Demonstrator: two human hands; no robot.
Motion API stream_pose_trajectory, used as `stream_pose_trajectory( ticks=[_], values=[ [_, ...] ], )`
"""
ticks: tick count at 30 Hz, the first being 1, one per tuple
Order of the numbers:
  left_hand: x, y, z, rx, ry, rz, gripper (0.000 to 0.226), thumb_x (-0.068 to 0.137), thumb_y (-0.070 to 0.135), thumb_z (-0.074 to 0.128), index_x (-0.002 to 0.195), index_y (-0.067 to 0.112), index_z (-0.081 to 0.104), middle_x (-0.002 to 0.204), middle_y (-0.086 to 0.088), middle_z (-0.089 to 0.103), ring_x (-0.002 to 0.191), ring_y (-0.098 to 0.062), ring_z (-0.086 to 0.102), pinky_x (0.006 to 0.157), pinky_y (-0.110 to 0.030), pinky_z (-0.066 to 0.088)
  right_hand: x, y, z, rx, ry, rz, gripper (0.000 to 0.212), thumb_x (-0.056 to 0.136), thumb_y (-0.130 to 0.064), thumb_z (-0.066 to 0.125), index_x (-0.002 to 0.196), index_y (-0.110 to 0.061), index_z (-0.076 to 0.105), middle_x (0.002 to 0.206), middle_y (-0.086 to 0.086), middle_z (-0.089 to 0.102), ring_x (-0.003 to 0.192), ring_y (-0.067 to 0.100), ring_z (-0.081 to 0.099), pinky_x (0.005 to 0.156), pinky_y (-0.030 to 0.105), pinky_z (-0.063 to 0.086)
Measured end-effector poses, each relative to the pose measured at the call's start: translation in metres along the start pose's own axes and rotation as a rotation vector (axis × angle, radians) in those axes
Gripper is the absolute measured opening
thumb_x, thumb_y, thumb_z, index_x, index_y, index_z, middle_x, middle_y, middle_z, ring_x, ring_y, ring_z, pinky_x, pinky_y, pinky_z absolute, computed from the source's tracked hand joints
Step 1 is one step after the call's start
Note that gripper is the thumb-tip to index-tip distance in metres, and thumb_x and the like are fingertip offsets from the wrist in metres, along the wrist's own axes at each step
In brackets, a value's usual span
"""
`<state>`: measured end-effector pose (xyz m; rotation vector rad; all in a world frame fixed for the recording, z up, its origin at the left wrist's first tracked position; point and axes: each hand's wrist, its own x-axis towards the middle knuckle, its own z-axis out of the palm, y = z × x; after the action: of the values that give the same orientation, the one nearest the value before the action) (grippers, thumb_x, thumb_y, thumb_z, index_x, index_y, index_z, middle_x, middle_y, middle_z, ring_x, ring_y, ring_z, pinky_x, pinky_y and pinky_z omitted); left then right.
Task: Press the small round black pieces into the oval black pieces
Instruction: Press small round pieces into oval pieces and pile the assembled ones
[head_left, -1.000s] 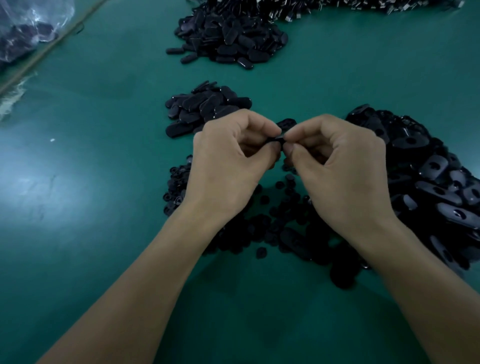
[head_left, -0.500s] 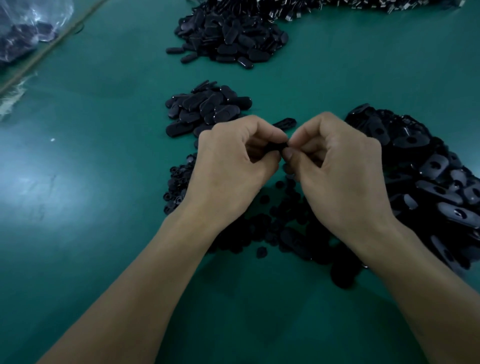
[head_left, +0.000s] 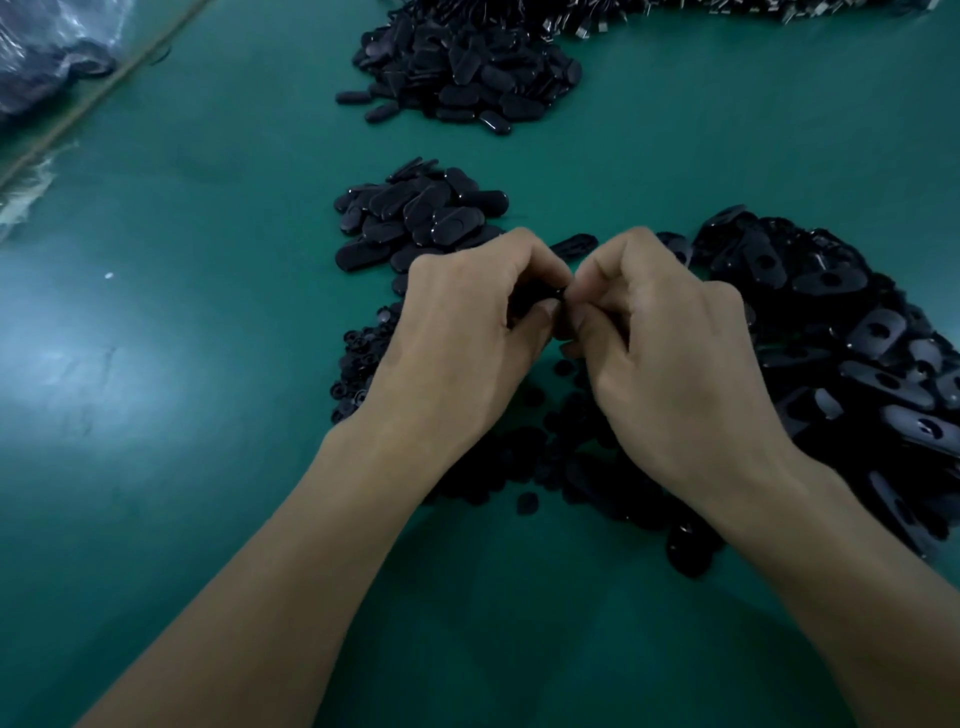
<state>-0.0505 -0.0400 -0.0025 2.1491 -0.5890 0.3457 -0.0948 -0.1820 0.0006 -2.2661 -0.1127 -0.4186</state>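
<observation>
My left hand and my right hand meet fingertip to fingertip above the green table, pinching one black oval piece between them; the fingers cover most of it. Whether a small round piece is in it I cannot tell. Small round black pieces lie scattered under and between my wrists. A heap of oval pieces with holes lies to the right. A small pile of closed oval pieces sits just beyond my left hand.
A larger heap of oval pieces lies at the far centre, with more parts along the back edge. A clear plastic bag with dark parts sits at the far left beyond a table seam. Bare green table spreads to the left.
Both hands have sunk slightly toward me and closed tighter around the piece; the fingertips now press together and hide more of it.
</observation>
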Motion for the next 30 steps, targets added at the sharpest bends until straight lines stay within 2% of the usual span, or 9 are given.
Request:
stream_pose_trajectory(
  ticks=[4, 7, 9, 11, 13, 14, 17, 20, 30],
  values=[
    [0.0, -0.001, 0.002, 0.0, 0.012, -0.039, 0.016, 0.084, 0.005, 0.073, 0.094, 0.018, 0.073, 0.083, 0.013, 0.071, 0.075, -0.004, 0.067, 0.071, -0.024, 0.055, 0.002, 0.004, 0.0, -0.002, 0.011, -0.023, 0.014, 0.097, -0.008, 0.061, 0.094, -0.021, 0.059, 0.078, -0.003, 0.069, 0.066, 0.014, 0.067, 0.057, 0.033, 0.052],
    [0.001, -0.001, 0.002, -0.076, 0.017, -0.088, 0.021, 0.084, 0.007, 0.076, 0.097, 0.024, 0.071, 0.086, 0.016, 0.072, 0.081, 0.003, 0.069, 0.076, -0.02, 0.057, 0.006, 0.008, -0.001, -0.082, 0.061, -0.062, 0.013, 0.094, -0.012, 0.067, 0.105, -0.018, 0.068, 0.09, -0.006, 0.068, 0.082, 0.008, 0.063, 0.074, 0.023, 0.051],
    [0.001, -0.001, 0.001, -0.149, 0.014, -0.131, 0.029, 0.084, 0.01, 0.078, 0.094, 0.035, 0.066, 0.082, 0.015, 0.073, 0.079, 0.001, 0.07, 0.074, -0.019, 0.057, 0.009, 0.013, -0.003, -0.149, 0.065, -0.076, 0.021, 0.094, -0.017, 0.068, 0.115, -0.02, 0.069, 0.102, -0.007, 0.063, 0.095, 0.007, 0.059, 0.085, 0.021, 0.047],
    [0.002, -0.002, 0.0, -0.228, -0.022, -0.167, 0.035, 0.085, 0.012, 0.08, 0.093, 0.04, 0.062, 0.082, 0.018, 0.074, 0.074, -0.003, 0.071, 0.071, -0.02, 0.057, 0.011, 0.017, -0.005, -0.113, 0.051, -0.078, 0.023, 0.095, -0.017, 0.067, 0.118, -0.02, 0.07, 0.103, -0.012, 0.061, 0.099, 0.004, 0.059, 0.089, 0.017, 0.045],
    [0.003, -0.003, -0.002, -0.286, -0.068, -0.193, 0.036, 0.086, 0.011, 0.08, 0.095, 0.04, 0.061, 0.083, 0.017, 0.075, 0.074, -0.006, 0.073, 0.073, -0.025, 0.059, 0.013, 0.02, -0.006, -0.006, 0.019, -0.06, 0.02, 0.095, -0.014, 0.067, 0.113, -0.02, 0.072, 0.097, -0.019, 0.064, 0.093, -0.005, 0.063, 0.084, 0.007, 0.045],
    [0.003, -0.004, -0.002, -0.315, -0.081, -0.206, 0.036, 0.086, 0.009, 0.08, 0.096, 0.038, 0.061, 0.083, 0.014, 0.076, 0.075, -0.007, 0.074, 0.075, -0.027, 0.06, 0.013, 0.021, -0.006, 0.053, 0.002, -0.043, 0.018, 0.095, -0.013, 0.067, 0.11, -0.021, 0.073, 0.096, -0.022, 0.066, 0.091, -0.007, 0.065, 0.082, 0.007, 0.047],
    [0.004, -0.005, -0.003, -0.423, -0.059, -0.246, 0.032, 0.083, 0.003, 0.081, 0.096, 0.028, 0.065, 0.084, 0.005, 0.078, 0.074, -0.012, 0.075, 0.073, -0.027, 0.061, 0.014, 0.022, -0.007, 0.194, -0.017, -0.003, 0.017, 0.095, -0.015, 0.068, 0.102, -0.03, 0.069, 0.089, -0.018, 0.071, 0.086, -0.003, 0.069, 0.079, 0.015, 0.054],
    [0.005, -0.006, -0.004, -0.51, -0.009, -0.283, 0.027, 0.079, 0.002, 0.084, 0.093, 0.02, 0.069, 0.085, -0.004, 0.078, 0.072, -0.02, 0.076, 0.071, -0.031, 0.062, 0.015, 0.022, -0.009, 0.277, -0.013, -0.001, 0.016, 0.093, -0.017, 0.071, 0.097, -0.032, 0.069, 0.081, -0.015, 0.073, 0.078, 0.001, 0.071, 0.073, 0.017, 0.055],
    [0.005, -0.005, -0.007, -0.592, -0.046, -0.314, 0.025, 0.077, -0.002, 0.084, 0.086, 0.019, 0.074, 0.079, -0.001, 0.078, 0.072, -0.016, 0.076, 0.069, -0.022, 0.06, 0.015, 0.023, -0.011, 0.362, -0.054, 0.044, 0.013, 0.088, -0.016, 0.076, 0.09, -0.028, 0.071, 0.076, -0.016, 0.074, 0.069, 0.004, 0.07, 0.063, 0.012, 0.051]
  ],
)
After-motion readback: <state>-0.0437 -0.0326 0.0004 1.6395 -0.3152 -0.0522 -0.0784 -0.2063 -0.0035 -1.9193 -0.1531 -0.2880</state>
